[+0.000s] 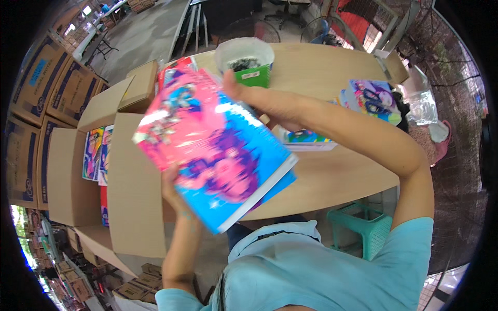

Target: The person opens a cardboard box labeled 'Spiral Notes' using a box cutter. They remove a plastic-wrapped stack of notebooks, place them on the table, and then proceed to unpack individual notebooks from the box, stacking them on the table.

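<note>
Both of my hands hold a stack of glossy pink and blue notebooks [223, 155], tilted in front of me over the table's near edge. The covers shine and look slightly blurred. My left hand [174, 189] grips the stack by its lower left edge, its fingers hidden underneath. At the upper right edge is my right hand [264, 106], with the thumb raised and the other fingers partly behind the stack. Just beyond that hand, more colourful notebooks [311, 136] lie on the table. An open cardboard box [137, 181] stands to the left with several colourful notebooks [93, 153] inside.
On the wooden table [316, 67] stand a white tub [244, 49] with dark contents and a green box [254, 76]. Another notebook pile [371, 98] lies at the right. Closed cartons [39, 83] are stacked far left. A green plastic stool [360, 228] stands below the table's right side.
</note>
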{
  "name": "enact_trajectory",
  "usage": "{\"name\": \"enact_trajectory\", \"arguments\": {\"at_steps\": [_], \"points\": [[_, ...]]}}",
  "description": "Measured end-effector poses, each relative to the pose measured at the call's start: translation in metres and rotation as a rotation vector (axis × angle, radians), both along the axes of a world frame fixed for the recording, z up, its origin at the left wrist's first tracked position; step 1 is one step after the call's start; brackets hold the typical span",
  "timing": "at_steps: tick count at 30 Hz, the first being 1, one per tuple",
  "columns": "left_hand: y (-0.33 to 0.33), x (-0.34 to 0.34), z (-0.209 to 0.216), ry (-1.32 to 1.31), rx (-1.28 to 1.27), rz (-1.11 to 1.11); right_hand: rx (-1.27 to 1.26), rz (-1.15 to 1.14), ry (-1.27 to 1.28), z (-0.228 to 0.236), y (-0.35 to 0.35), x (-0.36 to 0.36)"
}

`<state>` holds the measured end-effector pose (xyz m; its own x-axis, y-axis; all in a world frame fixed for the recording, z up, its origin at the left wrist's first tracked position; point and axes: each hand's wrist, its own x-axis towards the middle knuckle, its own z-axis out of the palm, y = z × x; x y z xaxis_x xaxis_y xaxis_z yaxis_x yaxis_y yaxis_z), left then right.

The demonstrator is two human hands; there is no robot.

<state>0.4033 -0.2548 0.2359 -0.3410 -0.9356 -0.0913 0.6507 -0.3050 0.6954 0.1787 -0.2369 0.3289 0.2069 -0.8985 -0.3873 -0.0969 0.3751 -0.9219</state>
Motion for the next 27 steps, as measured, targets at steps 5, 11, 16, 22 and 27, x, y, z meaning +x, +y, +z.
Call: {"name": "enact_trajectory", "arguments": {"at_steps": [5, 11, 16, 22, 27], "points": [[0.038, -0.153, -0.052, 0.179, 0.219, -0.125, 0.077, 0.090, 0.021, -0.029, -0.020, -0.123], [0.076, -0.243, -0.061, 0.122, 0.530, -0.173, 0.282, 0.210, 0.197, -0.058, -0.038, -0.216], [0.096, -0.256, -0.121, 0.318, 0.694, -0.382, 0.302, 0.447, 0.212, -0.114, -0.050, -0.251], [0.098, -0.251, -0.096, 0.044, 0.791, -0.517, 0.056, 0.829, 0.476, -0.161, -0.066, -0.267], [0.071, -0.191, -0.090, 0.026, 0.584, -1.149, -0.092, 0.897, 0.587, -0.142, -0.057, -0.264]]}}
